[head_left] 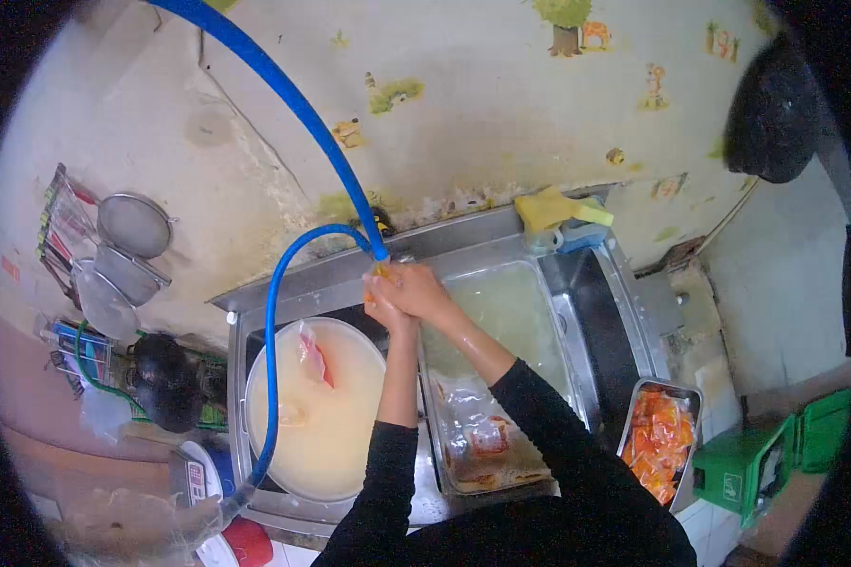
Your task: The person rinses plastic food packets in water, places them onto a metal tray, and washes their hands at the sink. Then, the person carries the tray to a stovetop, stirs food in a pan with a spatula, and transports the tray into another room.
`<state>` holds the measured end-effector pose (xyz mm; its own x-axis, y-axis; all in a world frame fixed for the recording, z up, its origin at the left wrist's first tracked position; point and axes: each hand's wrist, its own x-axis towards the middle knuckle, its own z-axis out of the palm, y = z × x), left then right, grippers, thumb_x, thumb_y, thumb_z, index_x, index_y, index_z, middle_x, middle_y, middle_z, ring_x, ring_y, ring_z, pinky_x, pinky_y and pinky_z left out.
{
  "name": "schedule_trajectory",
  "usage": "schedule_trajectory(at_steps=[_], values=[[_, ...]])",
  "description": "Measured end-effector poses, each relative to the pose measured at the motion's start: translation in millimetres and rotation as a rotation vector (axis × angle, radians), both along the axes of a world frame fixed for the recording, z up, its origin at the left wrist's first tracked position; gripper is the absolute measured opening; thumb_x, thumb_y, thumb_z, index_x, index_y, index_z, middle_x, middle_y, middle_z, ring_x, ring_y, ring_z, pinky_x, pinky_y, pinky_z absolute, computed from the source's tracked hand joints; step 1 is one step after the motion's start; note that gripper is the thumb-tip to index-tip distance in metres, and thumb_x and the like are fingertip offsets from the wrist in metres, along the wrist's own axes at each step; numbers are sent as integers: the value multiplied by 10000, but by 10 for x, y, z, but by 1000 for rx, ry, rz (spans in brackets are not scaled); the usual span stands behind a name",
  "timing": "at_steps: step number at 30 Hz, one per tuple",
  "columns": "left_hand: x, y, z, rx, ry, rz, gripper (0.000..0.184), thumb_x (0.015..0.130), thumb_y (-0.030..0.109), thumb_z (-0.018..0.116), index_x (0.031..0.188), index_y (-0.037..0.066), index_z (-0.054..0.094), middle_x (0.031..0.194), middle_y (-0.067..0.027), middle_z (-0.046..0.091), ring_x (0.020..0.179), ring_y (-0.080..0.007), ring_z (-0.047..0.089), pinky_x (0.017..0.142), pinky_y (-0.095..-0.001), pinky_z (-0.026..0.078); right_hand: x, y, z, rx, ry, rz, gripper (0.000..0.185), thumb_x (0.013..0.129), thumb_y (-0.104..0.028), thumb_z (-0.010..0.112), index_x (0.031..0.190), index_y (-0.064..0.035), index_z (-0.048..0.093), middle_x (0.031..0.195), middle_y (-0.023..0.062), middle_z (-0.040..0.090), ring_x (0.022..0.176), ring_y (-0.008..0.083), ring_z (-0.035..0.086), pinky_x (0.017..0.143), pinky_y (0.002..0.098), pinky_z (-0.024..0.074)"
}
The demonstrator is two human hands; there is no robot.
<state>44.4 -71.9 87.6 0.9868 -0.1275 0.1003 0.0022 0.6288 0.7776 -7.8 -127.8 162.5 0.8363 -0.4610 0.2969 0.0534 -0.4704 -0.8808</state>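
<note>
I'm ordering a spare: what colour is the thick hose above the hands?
The hose is blue, clearest in the head view.

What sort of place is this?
Probably a kitchen, perhaps one preparing food in quantity: there is a steel sink, sieves hang on the wall, and a tray holds what look like orange food packs.

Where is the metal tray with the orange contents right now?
In the head view, the metal tray sits at lower right, between the sink and the green bin.
</note>
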Motion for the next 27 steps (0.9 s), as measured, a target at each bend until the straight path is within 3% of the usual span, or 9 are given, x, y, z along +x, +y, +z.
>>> schedule_trajectory(at_steps=[4,5,7,9,12,16,20,23,27], values=[[301,12,-394,108,181,16,288,917,336,389,916,96,549,787,-19,536,728,-128,531,656,-318,449,68,83,40,-166,-10,-7,253,727,-276,554,746,-32,617,757,198,606,718,367,599,648,475,477],[592,79,-765,-156,77,-371,302,895,381,394,944,115,529,848,-29,543,792,-158,530,696,-327,446,94,88,49,-220,-9,-21,245,721,-261,558,757,-26,615,759,193,607,718,364,602,640,473,481],[25,51,-124,-10,229,-199,287,884,377,419,1052,149,469,957,-29,532,875,-128,519,754,-315,439,128,-4,52,-373,23,70,219,703,-234,564,750,-29,627,746,182,612,704,344,610,625,462,488],[-196,233,71,-13,217,-509,538,798,544,444,1146,133,448,1068,-54,521,947,-199,522,795,-358,437,197,-116,86,-430,111,138,160,646,-204,590,703,-61,633,707,169,606,662,326,606,596,445,488],[-109,508,-484,217,544,-340,745,767,661,348,1230,78,332,1196,-172,412,1026,-346,443,846,-476,391,338,-200,64,-465,259,112,212,494,-155,692,694,-104,646,679,132,600,654,302,603,584,438,489],[-342,728,-680,338,531,-418,469,853,496,384,1053,73,422,1066,-122,492,851,-230,514,677,-361,439,-63,-149,98,-259,178,158,303,465,-147,722,737,-41,639,700,135,612,711,287,617,588,430,495],[-571,717,-793,685,347,-422,276,867,327,463,996,83,466,866,-18,542,666,-105,500,553,-233,400,-100,-118,-251,-263,119,-37,182,599,-126,643,734,-13,597,717,156,606,715,297,612,607,401,500],[-757,719,-725,799,92,-534,187,873,243,462,944,77,510,821,-8,540,646,-106,507,546,-206,402,-908,-200,96,44,127,-14,118,679,-145,601,704,-37,565,669,144,574,653,307,590,596,388,484],[-925,900,-811,893,-162,-673,156,866,190,475,930,62,537,846,-19,540,710,-129,521,608,-239,428,-2038,-515,-403,-82,-14,-101,155,768,-208,552,782,-55,558,730,122,553,706,309,567,628,380,451]])
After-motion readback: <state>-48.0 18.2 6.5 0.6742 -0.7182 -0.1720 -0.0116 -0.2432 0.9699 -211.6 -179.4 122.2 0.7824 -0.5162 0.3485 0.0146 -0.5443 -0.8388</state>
